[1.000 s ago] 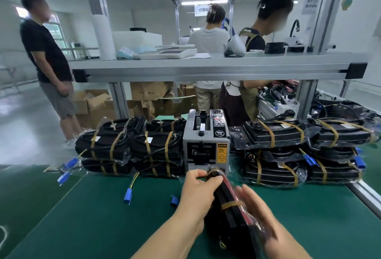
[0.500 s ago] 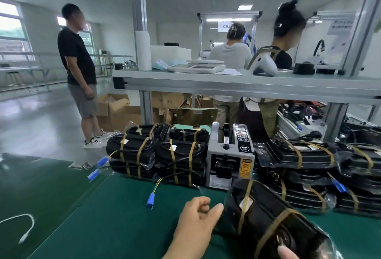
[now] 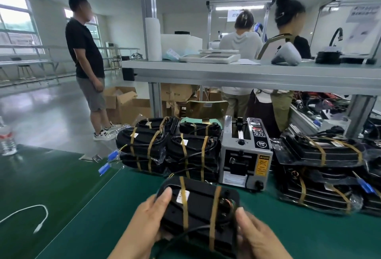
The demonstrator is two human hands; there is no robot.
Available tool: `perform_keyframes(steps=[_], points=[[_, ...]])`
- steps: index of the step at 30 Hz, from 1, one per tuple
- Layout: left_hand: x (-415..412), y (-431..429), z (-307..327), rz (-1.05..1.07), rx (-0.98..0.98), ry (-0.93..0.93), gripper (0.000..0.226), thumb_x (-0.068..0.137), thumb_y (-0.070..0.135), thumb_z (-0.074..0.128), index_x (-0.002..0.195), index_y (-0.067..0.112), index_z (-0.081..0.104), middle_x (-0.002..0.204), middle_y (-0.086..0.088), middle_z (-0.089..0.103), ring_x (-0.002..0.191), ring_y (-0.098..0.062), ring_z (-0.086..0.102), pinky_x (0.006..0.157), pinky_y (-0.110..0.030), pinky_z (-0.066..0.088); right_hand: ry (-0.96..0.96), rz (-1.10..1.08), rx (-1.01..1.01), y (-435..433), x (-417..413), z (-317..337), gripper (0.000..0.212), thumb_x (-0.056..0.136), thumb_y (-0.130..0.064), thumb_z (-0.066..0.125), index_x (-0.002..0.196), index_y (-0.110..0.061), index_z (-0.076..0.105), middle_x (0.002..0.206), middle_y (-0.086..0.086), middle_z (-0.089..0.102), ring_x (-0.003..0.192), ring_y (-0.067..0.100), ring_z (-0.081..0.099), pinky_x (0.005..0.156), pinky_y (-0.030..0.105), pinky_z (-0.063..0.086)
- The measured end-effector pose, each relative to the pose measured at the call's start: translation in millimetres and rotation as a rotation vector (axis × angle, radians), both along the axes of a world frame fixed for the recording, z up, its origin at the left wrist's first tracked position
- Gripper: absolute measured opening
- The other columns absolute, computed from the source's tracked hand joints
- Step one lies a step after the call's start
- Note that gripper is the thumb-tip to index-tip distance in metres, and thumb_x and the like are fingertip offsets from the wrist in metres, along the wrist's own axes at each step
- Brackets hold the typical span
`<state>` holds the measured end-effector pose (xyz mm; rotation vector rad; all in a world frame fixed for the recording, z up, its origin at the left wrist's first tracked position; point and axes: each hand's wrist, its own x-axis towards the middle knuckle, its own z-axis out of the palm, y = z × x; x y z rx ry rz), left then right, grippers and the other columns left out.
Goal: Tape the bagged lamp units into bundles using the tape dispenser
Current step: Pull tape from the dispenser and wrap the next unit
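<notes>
Head camera shows me both hands on a taped lamp bundle with two amber tape bands, near the tape dispenser, over the green bench mat. My left hand grips its left end, thumb on top. My right hand, blurred, curls round the right end. More finished bundles are stacked on both sides of the dispenser.

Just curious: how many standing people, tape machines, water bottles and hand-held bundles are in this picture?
Standing people: 3
Tape dispenser: 1
Water bottle: 1
Taped bundle, held by left hand and right hand: 1
Total: 6
</notes>
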<state>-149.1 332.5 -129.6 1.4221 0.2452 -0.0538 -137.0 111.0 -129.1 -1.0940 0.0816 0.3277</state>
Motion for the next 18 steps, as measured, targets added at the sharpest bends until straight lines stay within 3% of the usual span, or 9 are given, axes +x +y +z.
perform_keyframes(steps=[1,2,3,5,8,10,12,14,18], points=[[4.2,7.2,0.0,0.024,0.002,-0.013,0.060,0.084,0.058,0.058,0.118,0.009,0.067,0.108,-0.013,0.074,0.098,-0.031,0.072,0.087,-0.051,0.056,0.014,0.125,-0.040,4.1,2.4,1.8,0.039,0.075,-0.018,0.072,0.110,-0.004,0.063,0.091,0.019,0.077,0.082,0.033,0.075,0.070,0.033,0.061],[6.8,16.6,2.1,0.044,0.019,-0.017,0.062,0.084,0.059,0.057,0.119,0.009,0.067,0.110,-0.013,0.074,0.100,-0.031,0.071,0.091,-0.053,0.055,-0.003,0.196,-0.092,5.7,6.5,-0.7,0.061,0.065,-0.017,0.079,0.122,-0.010,0.057,0.098,0.016,0.077,0.088,0.032,0.075,0.069,0.042,0.061],[8.6,25.9,3.8,0.075,0.039,-0.023,0.064,0.084,0.061,0.057,0.122,0.010,0.066,0.114,-0.011,0.073,0.105,-0.031,0.070,0.096,-0.055,0.052,0.002,0.241,-0.115,12.2,13.0,-4.1,0.076,0.061,-0.013,0.083,0.130,-0.015,0.050,0.102,0.014,0.077,0.093,0.032,0.075,0.069,0.045,0.061],[12.9,45.4,5.2,0.141,0.062,0.004,0.069,0.084,0.065,0.055,0.129,0.013,0.062,0.125,-0.007,0.069,0.116,-0.028,0.065,0.100,-0.053,0.050,0.018,0.271,-0.221,35.0,25.5,-5.4,0.085,0.068,-0.003,0.083,0.140,-0.020,0.040,0.103,0.011,0.077,0.094,0.028,0.075,0.069,0.042,0.061],[18.2,73.4,9.9,0.224,0.076,0.036,0.063,0.092,0.064,0.044,0.124,0.014,0.066,0.117,-0.006,0.072,0.107,-0.026,0.070,0.081,-0.040,0.060,-0.016,0.299,-0.273,72.5,37.9,-3.1,0.086,0.079,0.000,0.079,0.148,-0.017,0.031,0.100,0.005,0.078,0.098,0.026,0.074,0.073,0.039,0.061],[22.5,93.0,10.5,0.365,0.273,0.059,0.060,0.096,0.064,0.039,0.123,0.018,0.066,0.119,-0.003,0.071,0.105,-0.024,0.069,0.086,-0.039,0.056,-0.011,0.309,-0.260,98.8,44.4,-2.1,0.085,0.080,-0.004,0.080,0.148,-0.017,0.031,0.102,0.003,0.078,0.100,0.024,0.073,0.076,0.038,0.062],[29.1,113.2,8.6,0.495,0.478,0.069,0.057,0.100,0.059,0.035,0.123,0.016,0.065,0.123,-0.004,0.066,0.104,-0.021,0.063,0.086,-0.036,0.047,-0.013,0.321,-0.255,124.7,48.1,-0.8,0.061,0.081,-0.005,0.079,0.131,-0.020,0.047,0.108,0.003,0.075,0.100,0.022,0.072,0.078,0.036,0.062],[39.3,132.7,5.6,0.526,0.558,0.098,0.054,0.103,0.050,0.033,0.123,0.009,0.063,0.128,-0.010,0.062,0.108,-0.025,0.060,0.084,-0.035,0.040,-0.027,0.324,-0.265,147.9,50.7,3.2,0.037,0.084,-0.004,0.076,0.103,-0.029,0.055,0.104,0.001,0.074,0.095,0.018,0.072,0.077,0.032,0.062],[60.1,158.0,1.4,0.516,0.610,0.196,0.052,0.104,0.042,0.031,0.126,0.003,0.059,0.126,-0.015,0.060,0.104,-0.029,0.056,0.081,-0.035,0.037,0.002,0.291,-0.275,175.4,59.5,4.8,0.032,0.088,-0.005,0.073,0.095,-0.029,0.054,0.103,0.001,0.071,0.092,0.016,0.071,0.075,0.029,0.062]])
